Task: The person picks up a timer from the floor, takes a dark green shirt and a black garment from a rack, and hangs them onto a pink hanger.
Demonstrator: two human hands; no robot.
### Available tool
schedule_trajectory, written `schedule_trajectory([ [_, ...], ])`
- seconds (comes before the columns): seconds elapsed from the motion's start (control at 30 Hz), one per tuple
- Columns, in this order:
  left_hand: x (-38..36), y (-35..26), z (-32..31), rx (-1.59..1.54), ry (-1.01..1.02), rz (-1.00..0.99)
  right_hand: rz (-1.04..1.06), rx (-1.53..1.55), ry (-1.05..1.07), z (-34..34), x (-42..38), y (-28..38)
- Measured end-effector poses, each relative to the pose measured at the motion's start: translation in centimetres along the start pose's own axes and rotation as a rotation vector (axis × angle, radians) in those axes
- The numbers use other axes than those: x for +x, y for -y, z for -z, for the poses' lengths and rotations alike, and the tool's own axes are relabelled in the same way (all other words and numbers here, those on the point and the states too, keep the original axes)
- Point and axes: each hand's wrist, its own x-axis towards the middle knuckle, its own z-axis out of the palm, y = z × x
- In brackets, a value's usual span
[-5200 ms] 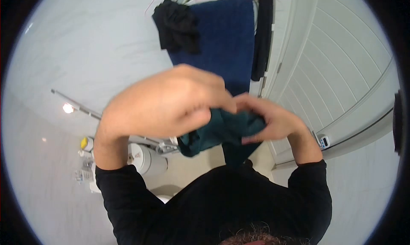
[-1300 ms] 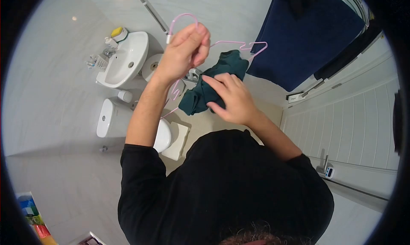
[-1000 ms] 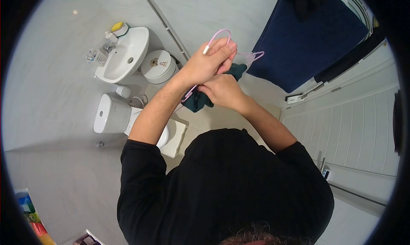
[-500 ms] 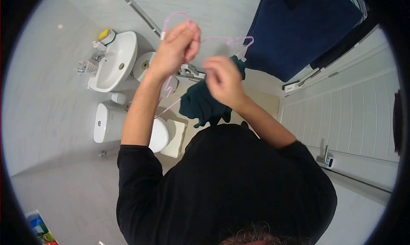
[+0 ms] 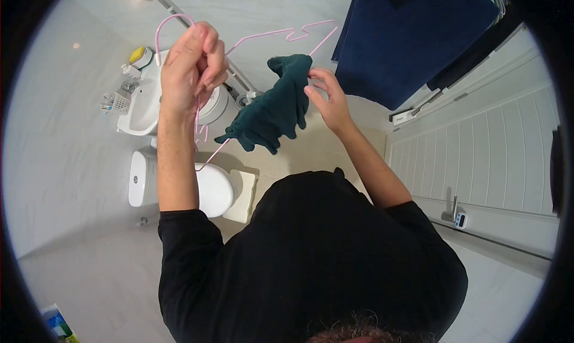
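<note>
The left hand [image 5: 192,65] grips the hanger [image 5: 263,34] below its hook, apparently keeping the cloth [image 5: 276,107] suspended; the right hand [image 5: 335,104] meets its edge, pinching or merely touching, I cannot tell.

Dark green cloth [image 5: 278,107] hangs bunched on pink hanger [image 5: 263,34].

Am in bathrm, prob. home one. Upper L of frame: white sink [image 5: 140,111] w/ tap [image 5: 130,85], pump bottle [image 5: 130,70], yellow sponge [image 5: 137,54], small basket [image 5: 121,103] holding what look like toothbrushes. L of ctr, near my arm: toilet [image 5: 214,190] w/ cistern [image 5: 142,178]. Pale marbled wall [image 5: 78,181] far L. Navy cloth [image 5: 412,44], prob. towel, hangs upper R. White panelled door [image 5: 478,164] w/ handle [image 5: 453,208] at R.
</note>
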Motion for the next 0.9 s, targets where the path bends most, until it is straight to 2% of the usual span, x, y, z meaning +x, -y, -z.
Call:
schedule_trajectory([
  [0.03, -0.1, -0.2, 0.2, -0.011, -0.006, 0.003, 0.002, -0.056, 0.082, 0.5, 0.4, -0.6],
  [0.07, -0.1, -0.3, 0.4, -0.009, -0.001, 0.002, 0.005, -0.056, 0.077, 0.6, 0.5, -0.9],
  [0.13, -0.4, -0.5, 0.8, -0.035, 0.045, -0.018, -0.260, 0.295, 0.193, 0.6, 0.8, -0.8],
  [0.27, -1.0, -0.7, 1.3, -0.051, 0.031, -0.006, -0.198, 0.299, 0.129, 0.2, 1.6, 1.3],
  [0.33, -1.3, -0.8, 1.3, -0.064, 0.018, 0.016, -0.370, 0.392, 0.318, 0.4, 2.0, 1.0],
  [0.47, -1.8, -1.0, 1.3, -0.064, 0.006, 0.002, -0.345, 0.486, 0.358, 0.4, 1.3, -0.9],
  [0.53, -2.4, -0.9, 1.4, -0.062, -0.011, 0.015, -0.324, 0.611, 0.292, 0.2, 0.5, 0.0],
  [0.67, -2.9, -0.3, 1.3, -0.104, -0.008, 0.048, -0.460, 0.572, 0.407, 0.5, -0.5, -0.1],
  [0.73, -2.9, -0.3, 1.2, -0.049, -0.056, 0.070, -0.529, 0.514, 0.552, 0.2, -1.9, -1.5],
  [0.8, -3.2, -0.1, 1.5, -0.052, -0.050, 0.067, -0.553, 0.517, 0.578, 0.2, -3.5, -1.2],
  [0.9, -4.1, 0.4, 2.0, -0.025, -0.072, 0.102, -0.578, 0.467, 0.499, 0.0, -5.3, -2.4],
])
